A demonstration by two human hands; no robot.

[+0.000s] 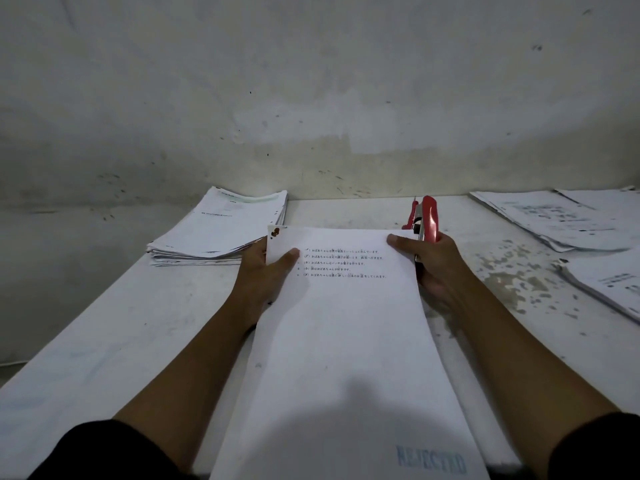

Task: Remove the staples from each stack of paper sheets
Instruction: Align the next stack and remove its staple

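Three separate heaps of paper lie around the person, besides the set held in the middle. The held white paper stack (pixel 346 323), smooth and slightly bowed along its length, carries a few lines of small print near the far end, a faint blue stamp at the near right corner and rusty brown spots at the far left corner, which I take to be where a staple sits or sat; whether metal is in there I cannot tell.

The left hand (pixel 266 271) grips that far left corner, thumb curled on top and fingers hidden beneath. The right hand (pixel 436 268) pinches the far right corner with its thumb on the sheet, while its other fingers are wrapped round a red-handled metal staple remover (pixel 427 220), whose tip points away towards the stained grey wall (pixel 311 81).

On the left, a thick, ragged pile of white printed sheets (pixel 221 230) rests on the scuffed white table (pixel 104 341), its edges fanned and uneven. On the right, a flatter spread of printed pages (pixel 550 216) lies at the far edge, and another bundle of printed sheets (pixel 609 285) lies nearer, just beside flaking patches in the tabletop.

My guess is the work is somewhere midway: one heap looks like finished loose sheets and another like sets waiting, though which is which I cannot say. The held set looks to be between steps.
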